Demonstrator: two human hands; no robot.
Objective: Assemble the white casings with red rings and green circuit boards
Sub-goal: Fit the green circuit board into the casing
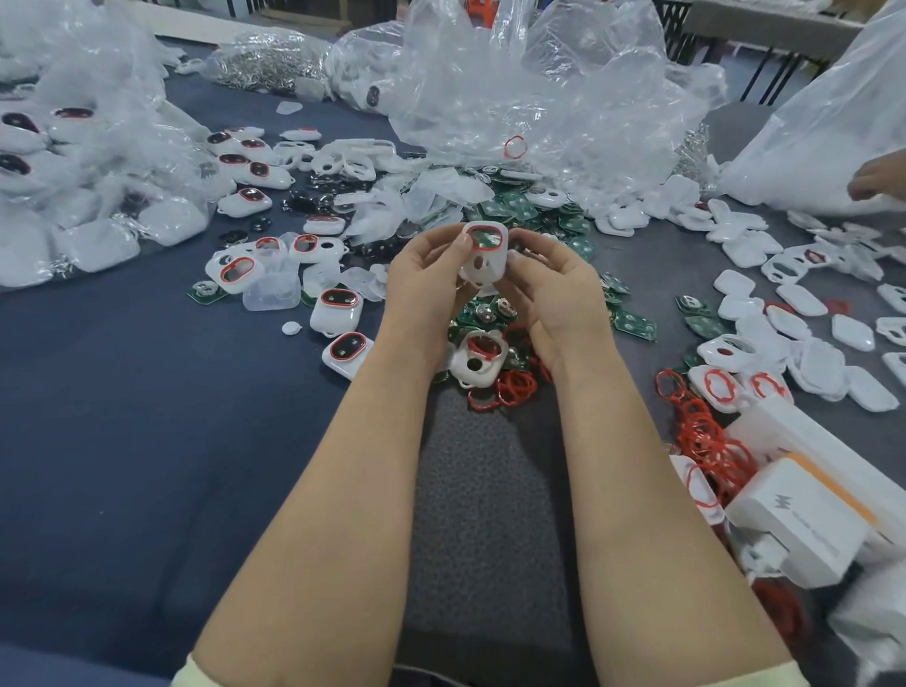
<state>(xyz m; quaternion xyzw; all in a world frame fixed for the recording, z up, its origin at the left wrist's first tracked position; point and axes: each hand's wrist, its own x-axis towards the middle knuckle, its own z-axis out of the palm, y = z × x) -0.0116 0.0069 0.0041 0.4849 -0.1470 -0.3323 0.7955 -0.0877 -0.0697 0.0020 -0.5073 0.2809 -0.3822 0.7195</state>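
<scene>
Both hands hold one white casing [481,262] above the table [134,406]: the left hand [423,280] pinches its left edge with curled fingers, and the right hand [557,293] curls round its right side. A red ring [485,238] rims the casing's upper opening. Just below that casing lie green circuit boards [465,319], loose red rings [516,387] and a second casing [477,363].

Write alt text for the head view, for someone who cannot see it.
The left hand and right hand hold a white casing fitted with a red ring, above a table strewn with green circuit boards, loose red rings and plastic bags.
</scene>
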